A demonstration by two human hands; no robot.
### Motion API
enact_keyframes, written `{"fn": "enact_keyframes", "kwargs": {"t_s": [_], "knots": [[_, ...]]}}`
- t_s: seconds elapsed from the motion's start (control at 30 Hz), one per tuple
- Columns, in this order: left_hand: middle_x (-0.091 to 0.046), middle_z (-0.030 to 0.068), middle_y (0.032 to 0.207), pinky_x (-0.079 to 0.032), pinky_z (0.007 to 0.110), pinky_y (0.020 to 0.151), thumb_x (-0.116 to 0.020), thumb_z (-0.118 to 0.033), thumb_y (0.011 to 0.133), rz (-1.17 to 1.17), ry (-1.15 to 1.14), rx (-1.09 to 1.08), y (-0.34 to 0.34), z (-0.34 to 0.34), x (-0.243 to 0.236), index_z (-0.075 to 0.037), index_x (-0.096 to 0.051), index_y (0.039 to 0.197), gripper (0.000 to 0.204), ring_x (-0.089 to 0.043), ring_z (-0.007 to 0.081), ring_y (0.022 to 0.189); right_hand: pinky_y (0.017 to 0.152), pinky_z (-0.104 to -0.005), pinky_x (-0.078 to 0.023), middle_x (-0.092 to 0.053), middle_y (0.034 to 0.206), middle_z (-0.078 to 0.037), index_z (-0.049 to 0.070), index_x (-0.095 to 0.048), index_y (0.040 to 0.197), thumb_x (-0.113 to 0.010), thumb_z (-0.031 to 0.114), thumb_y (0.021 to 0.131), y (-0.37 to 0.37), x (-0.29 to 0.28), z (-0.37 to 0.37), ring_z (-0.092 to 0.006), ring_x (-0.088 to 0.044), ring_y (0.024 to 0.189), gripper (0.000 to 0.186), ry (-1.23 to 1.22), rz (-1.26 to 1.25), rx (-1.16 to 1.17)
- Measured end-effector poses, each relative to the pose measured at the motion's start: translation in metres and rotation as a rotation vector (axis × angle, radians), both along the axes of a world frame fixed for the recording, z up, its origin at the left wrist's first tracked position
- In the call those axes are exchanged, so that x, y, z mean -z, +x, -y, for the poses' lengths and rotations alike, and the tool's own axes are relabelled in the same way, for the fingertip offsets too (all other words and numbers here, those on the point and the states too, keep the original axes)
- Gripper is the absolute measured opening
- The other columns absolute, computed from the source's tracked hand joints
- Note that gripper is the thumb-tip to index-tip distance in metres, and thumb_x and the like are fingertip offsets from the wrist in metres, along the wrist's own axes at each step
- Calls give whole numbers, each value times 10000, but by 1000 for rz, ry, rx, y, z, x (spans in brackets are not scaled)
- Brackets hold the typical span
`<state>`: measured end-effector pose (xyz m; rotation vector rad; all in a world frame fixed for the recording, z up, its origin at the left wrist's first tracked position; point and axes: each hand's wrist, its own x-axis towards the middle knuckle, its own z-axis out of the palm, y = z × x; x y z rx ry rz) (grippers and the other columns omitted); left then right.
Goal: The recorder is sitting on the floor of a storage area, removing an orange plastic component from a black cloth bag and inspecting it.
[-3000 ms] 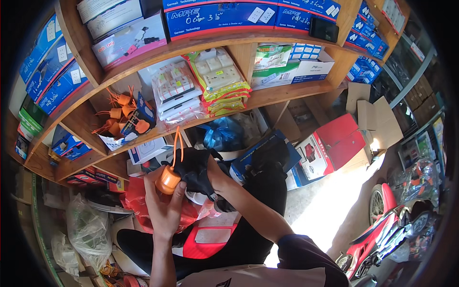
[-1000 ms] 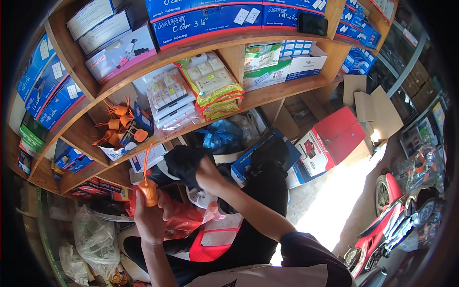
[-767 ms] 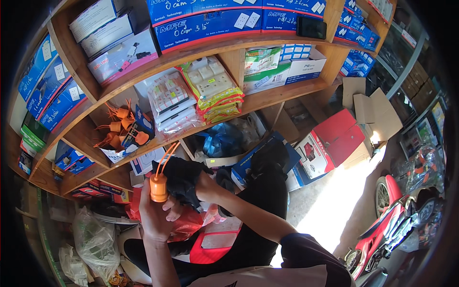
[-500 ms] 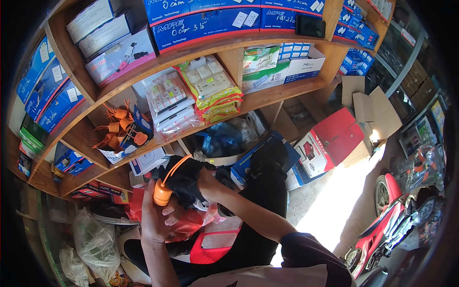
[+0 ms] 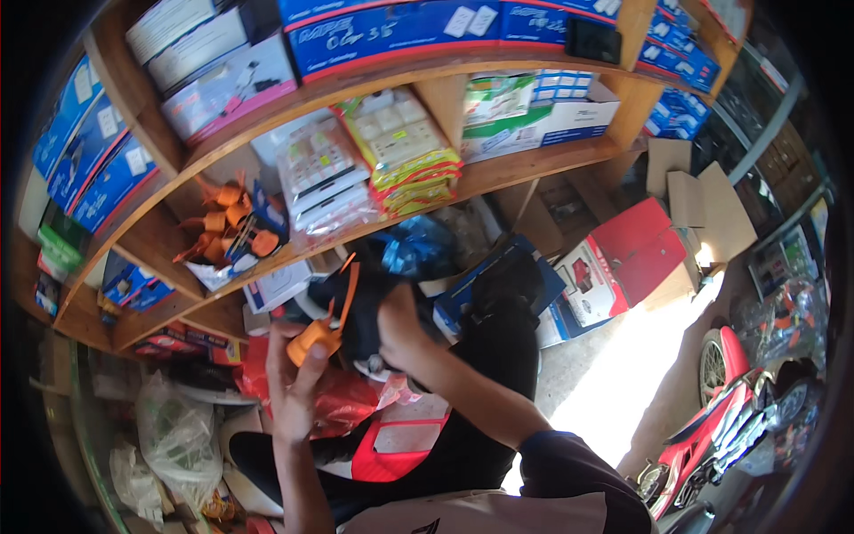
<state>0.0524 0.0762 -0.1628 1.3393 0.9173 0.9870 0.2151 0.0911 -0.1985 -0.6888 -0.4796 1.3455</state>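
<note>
In my left hand [image 5: 298, 378] is an orange cylindrical fitting [image 5: 313, 340] with looped orange wires, tilted, the thumb across its front. Just right of it, my right hand [image 5: 396, 334] grips a dark bundle of black cloth [image 5: 356, 303]; its fingertips are hidden in the folds. Beneath both hands lie a crumpled red plastic bag [image 5: 342, 396] and my black-clad legs [image 5: 485, 374]. More orange fittings [image 5: 231, 214] sit on the shelf above left. The picture is blurred.
Wooden shelves [image 5: 498, 160] hold blue boxes and packaged switches [image 5: 391, 133]. Below are a blue bag [image 5: 418, 245], a red-and-white carton [image 5: 623, 258] and open cardboard [image 5: 712, 205]. A red motorbike [image 5: 689, 458] stands at right, clear plastic bags [image 5: 178, 436] at left.
The orange fitting has tipped over to a slant and its wire loop now stands higher. My right hand and the black cloth have shifted up and right. The view has turned slightly.
</note>
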Motion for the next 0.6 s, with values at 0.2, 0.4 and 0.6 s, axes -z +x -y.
{"fn": "enact_keyframes", "kwargs": {"t_s": [0.2, 0.4, 0.6], "knots": [[-565, 38, 901, -355, 226, 498, -613, -324, 1015, 440, -352, 65, -9, 13, 15, -110, -462, 1058, 266, -440, 79, 609, 784, -292, -571, -721, 968, -82, -11, -658, 1123, -645, 105, 952, 6, 22, -6, -175, -715, 874, 206, 67, -69, 80], [-422, -15, 666, -344, 270, 473, -332, -566, 1065, 919, -602, 194, -23, 6, 11, -139, -553, 1122, 484, -379, 126, 448, 895, -304, -541, -642, 1207, -107, -15, -587, 1272, -601, 48, 923, 27, 19, -16, -202, -652, 1068, 354, 230, 722, 202], [-484, 3, 756, -413, 266, 527, -347, -562, 1069, 647, -471, -32, -3, 1, 13, -128, -538, 1171, 485, -511, 151, 574, 875, -330, -514, -663, 1147, -90, 1, -603, 1246, -664, 38, 947, -17, 25, 16, -195, -649, 1026, 308, 209, 755, -116]]}}
